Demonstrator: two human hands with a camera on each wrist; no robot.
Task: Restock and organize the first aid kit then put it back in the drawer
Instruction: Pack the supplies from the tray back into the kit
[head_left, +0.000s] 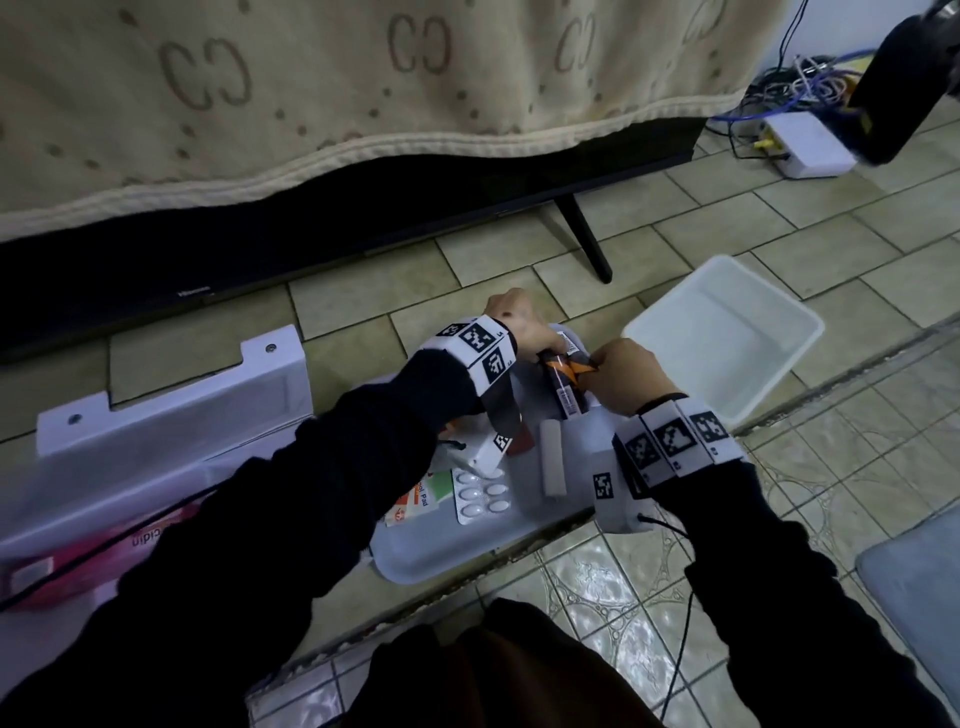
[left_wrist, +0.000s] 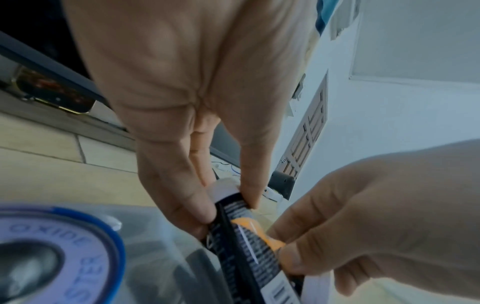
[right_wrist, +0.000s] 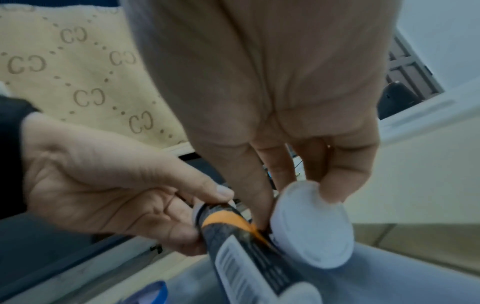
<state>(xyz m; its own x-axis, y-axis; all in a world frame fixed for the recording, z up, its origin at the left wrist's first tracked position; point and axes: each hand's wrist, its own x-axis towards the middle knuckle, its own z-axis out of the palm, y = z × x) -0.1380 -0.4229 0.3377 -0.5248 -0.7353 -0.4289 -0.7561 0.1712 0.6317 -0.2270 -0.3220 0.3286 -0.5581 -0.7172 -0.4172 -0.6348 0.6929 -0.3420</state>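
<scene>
A black tube (head_left: 565, 391) with an orange band and a white barcode label is held over the far end of the translucent kit box (head_left: 457, 551). My left hand (head_left: 540, 345) pinches the tube (left_wrist: 249, 242) near its white end between thumb and fingers (left_wrist: 182, 197). My right hand (head_left: 597, 371) pinches the orange part of the tube (right_wrist: 233, 242) from the other side. A white round lid (right_wrist: 314, 228) sits right beside the tube, with a right fingertip on its rim. In the box lie a blister pack (head_left: 480, 493), a white roll (head_left: 551, 465) and a pad packet (head_left: 415, 501).
A white drawer (head_left: 171, 410) lies at the left with a pink box (head_left: 104, 556) near it. An empty white tub (head_left: 727, 338) sits on the tiled floor at the right. A blue-rimmed plaster roll (left_wrist: 52, 257) is under my left wrist. A television base and stand leg (head_left: 587, 244) are beyond.
</scene>
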